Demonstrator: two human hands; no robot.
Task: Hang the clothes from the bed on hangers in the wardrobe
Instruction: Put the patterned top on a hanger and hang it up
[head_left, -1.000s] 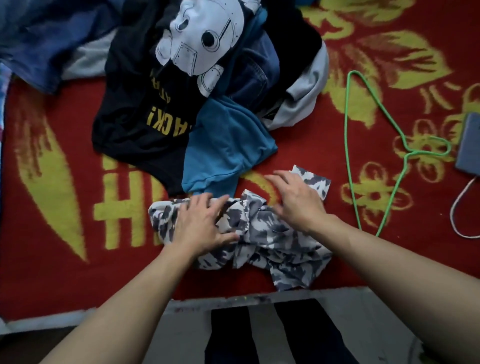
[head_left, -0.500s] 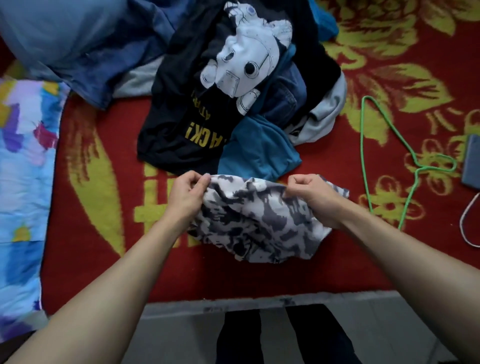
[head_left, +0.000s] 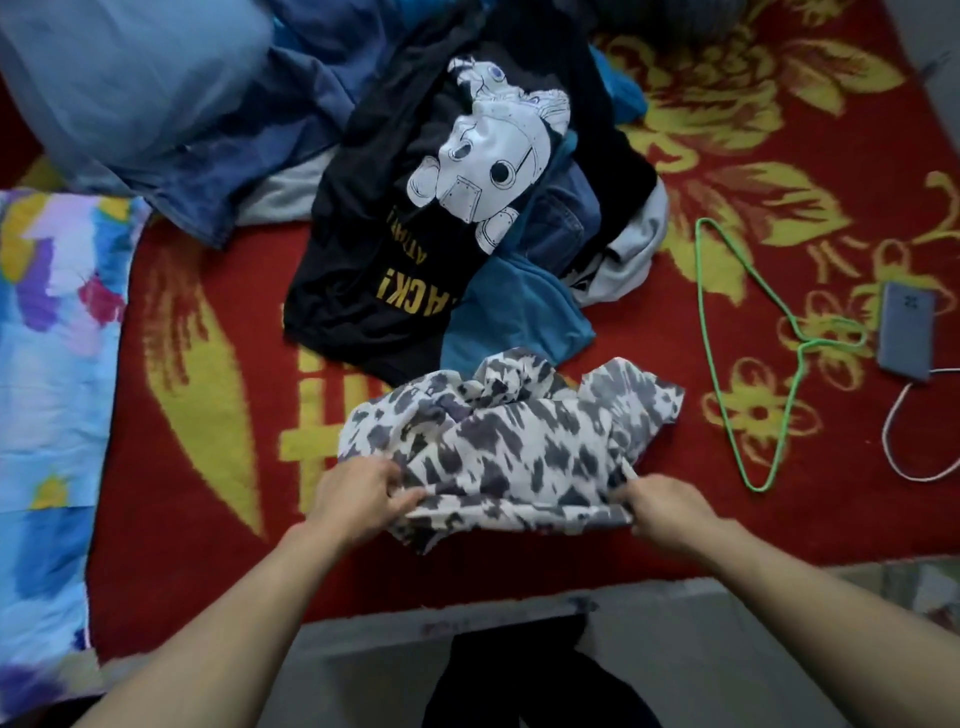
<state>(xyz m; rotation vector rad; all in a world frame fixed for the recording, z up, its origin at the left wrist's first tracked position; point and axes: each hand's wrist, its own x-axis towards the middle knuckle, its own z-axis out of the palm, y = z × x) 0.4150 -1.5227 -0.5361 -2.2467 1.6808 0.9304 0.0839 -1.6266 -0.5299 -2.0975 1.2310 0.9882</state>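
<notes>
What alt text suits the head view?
The left hand and right hand grip the near edge of a patterned garment on a red bedspread; a clothes pile lies behind, a green hanger to the right.

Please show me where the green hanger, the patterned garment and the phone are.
green hanger (head_left: 802, 345): head view, on the neck just below its hook.
patterned garment (head_left: 519, 441): head view, on the middle of the cloth.
phone (head_left: 906, 332): head view, on the centre of its upper face.
</notes>
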